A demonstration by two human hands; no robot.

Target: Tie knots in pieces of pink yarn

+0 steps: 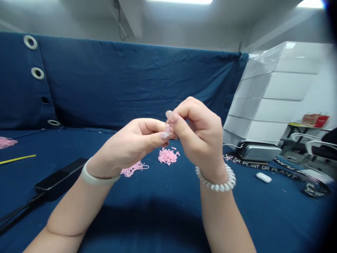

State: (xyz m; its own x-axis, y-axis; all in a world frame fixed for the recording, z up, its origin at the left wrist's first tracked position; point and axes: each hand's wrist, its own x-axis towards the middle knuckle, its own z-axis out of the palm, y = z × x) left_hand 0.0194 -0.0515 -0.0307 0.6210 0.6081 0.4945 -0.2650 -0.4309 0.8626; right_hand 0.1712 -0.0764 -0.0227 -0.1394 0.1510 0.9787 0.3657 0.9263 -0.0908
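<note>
My left hand and my right hand meet in the middle of the view, raised above a blue cloth-covered table. Both are closed in a pinch, fingertips touching each other around something tiny and pinkish that I cannot make out. Just beyond the fingertips a small pile of pink beads lies on the cloth. Under my left hand lies a strand of strung pink beads. My left wrist wears a white band, my right wrist a clear coil bracelet.
A black box with a cable lies at the left, a yellow strip and more pink beads beyond it. At the right sit a silver device, a printed black lanyard and a small white case. Blue cloth hangs behind.
</note>
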